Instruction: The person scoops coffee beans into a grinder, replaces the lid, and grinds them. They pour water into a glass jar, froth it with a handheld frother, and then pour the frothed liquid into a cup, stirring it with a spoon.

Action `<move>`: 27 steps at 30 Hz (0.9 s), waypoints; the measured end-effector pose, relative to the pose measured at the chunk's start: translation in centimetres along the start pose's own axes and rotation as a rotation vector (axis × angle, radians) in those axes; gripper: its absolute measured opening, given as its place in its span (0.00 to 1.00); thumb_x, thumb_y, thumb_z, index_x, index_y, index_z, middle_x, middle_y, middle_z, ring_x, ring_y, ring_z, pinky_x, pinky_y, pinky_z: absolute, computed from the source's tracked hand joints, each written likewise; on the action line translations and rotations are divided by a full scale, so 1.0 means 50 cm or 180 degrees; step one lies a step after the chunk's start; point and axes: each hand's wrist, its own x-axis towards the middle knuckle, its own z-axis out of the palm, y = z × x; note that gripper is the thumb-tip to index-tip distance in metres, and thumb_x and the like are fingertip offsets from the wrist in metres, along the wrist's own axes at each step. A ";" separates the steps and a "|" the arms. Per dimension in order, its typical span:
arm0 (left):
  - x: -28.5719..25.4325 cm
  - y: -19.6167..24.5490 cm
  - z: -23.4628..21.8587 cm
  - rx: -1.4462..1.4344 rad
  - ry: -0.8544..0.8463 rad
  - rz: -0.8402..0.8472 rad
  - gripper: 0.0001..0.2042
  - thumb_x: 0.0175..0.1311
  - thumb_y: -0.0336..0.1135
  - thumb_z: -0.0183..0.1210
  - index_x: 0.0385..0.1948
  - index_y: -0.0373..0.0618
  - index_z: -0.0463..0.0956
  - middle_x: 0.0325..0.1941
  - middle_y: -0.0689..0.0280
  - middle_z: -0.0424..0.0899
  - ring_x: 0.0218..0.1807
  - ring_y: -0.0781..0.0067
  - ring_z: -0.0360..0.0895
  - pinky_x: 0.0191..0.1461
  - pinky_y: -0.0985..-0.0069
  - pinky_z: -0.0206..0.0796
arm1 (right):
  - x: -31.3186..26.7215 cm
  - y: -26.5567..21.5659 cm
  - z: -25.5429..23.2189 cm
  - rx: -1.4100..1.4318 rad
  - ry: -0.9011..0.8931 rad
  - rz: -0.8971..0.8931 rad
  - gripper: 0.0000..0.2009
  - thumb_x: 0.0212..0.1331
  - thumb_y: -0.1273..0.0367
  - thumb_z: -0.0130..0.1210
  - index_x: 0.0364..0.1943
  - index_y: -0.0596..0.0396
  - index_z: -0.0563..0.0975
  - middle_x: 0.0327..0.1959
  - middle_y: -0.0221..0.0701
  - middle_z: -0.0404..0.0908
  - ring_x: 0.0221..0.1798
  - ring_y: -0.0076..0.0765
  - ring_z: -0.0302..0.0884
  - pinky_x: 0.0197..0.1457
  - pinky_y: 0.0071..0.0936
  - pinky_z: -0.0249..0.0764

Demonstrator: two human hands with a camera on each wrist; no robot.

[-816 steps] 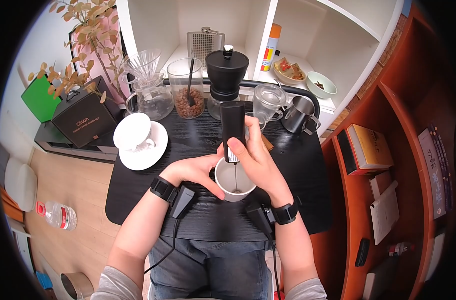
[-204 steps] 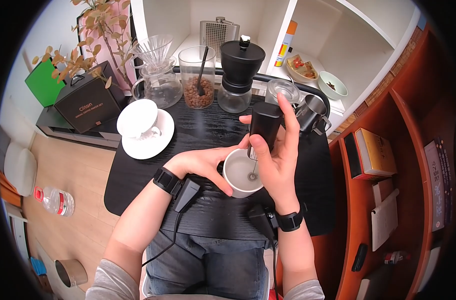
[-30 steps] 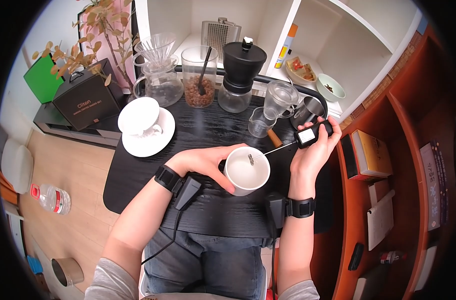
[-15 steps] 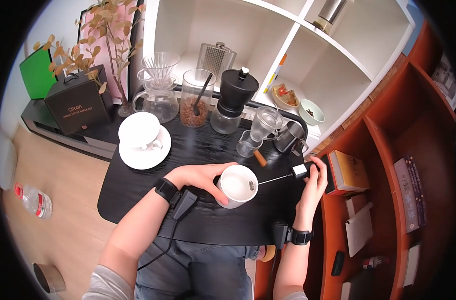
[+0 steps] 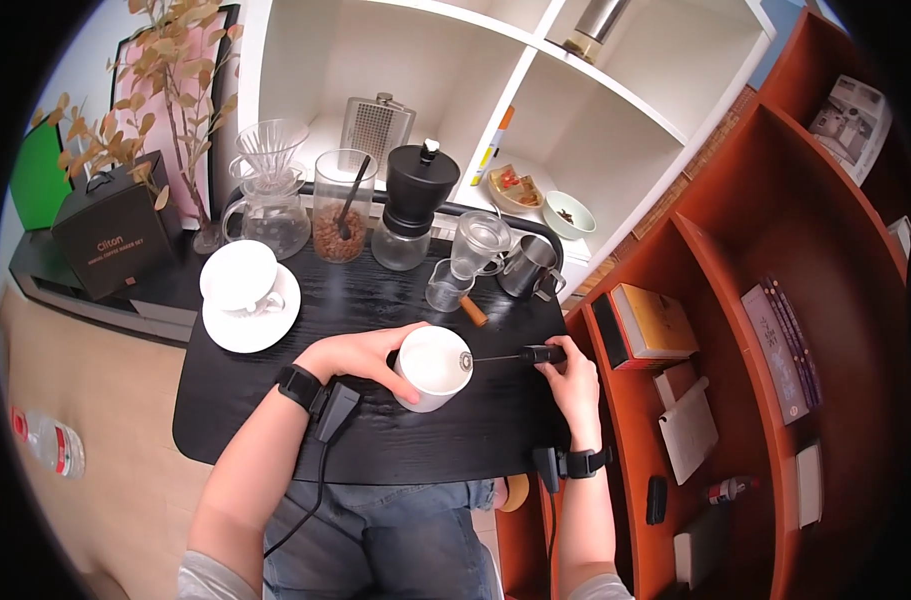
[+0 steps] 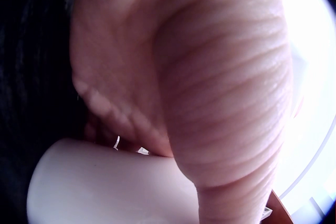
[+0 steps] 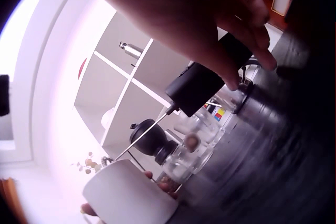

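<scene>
My left hand (image 5: 360, 355) grips a white cup (image 5: 433, 398) at its left side, thumb at the near side. In the left wrist view the cup wall (image 6: 110, 187) shows below the palm and thumb; the far fingers are mostly hidden. To the right, my right hand (image 5: 575, 385) holds a black handheld milk frother (image 5: 542, 354) by its handle. Its thin shaft points left, and the coiled whisk end overlaps the cup's right rim. The right wrist view shows the frother handle (image 7: 194, 88) between thumb and fingers, its shaft slanting to the cup's mouth.
Behind the cup are a small glass pitcher (image 5: 440, 288) with a wooden handle, a glass pot (image 5: 480, 245) and a steel jug (image 5: 525, 268). A coffee grinder (image 5: 410, 205), bean jar (image 5: 343, 225) and glass dripper (image 5: 270, 165) line the back. A saucer (image 5: 260, 335) holds another cup at left.
The frother, earlier held upright inside the cup, has been tipped and drawn rightward until it lies nearly level, whisk at the rim. My left hand keeps its hold on the cup.
</scene>
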 end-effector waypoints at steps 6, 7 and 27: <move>-0.001 0.001 0.002 -0.0171 0.0025 -0.0063 0.40 0.40 0.33 0.73 0.59 0.42 0.61 0.58 0.67 0.69 0.62 0.76 0.60 0.67 0.76 0.48 | 0.057 0.031 0.020 0.0767 -0.0386 -0.0004 0.14 0.52 0.66 0.61 0.42 0.54 0.74 0.20 0.32 0.79 0.24 0.29 0.80 0.28 0.27 0.69; -0.002 0.003 0.003 -0.0170 0.0056 -0.0071 0.40 0.40 0.33 0.73 0.59 0.42 0.61 0.58 0.67 0.69 0.62 0.76 0.60 0.67 0.76 0.48 | 0.065 0.034 0.026 0.1136 -0.0503 -0.0007 0.15 0.54 0.66 0.61 0.43 0.56 0.74 0.22 0.31 0.79 0.22 0.25 0.79 0.26 0.23 0.68; -0.001 0.005 0.004 -0.0070 0.0095 -0.0107 0.40 0.40 0.32 0.73 0.60 0.42 0.60 0.58 0.67 0.69 0.61 0.76 0.61 0.66 0.77 0.49 | 0.106 0.053 0.047 0.2317 -0.1088 0.0668 0.10 0.57 0.66 0.61 0.33 0.57 0.73 0.14 0.31 0.78 0.11 0.17 0.68 0.12 0.12 0.57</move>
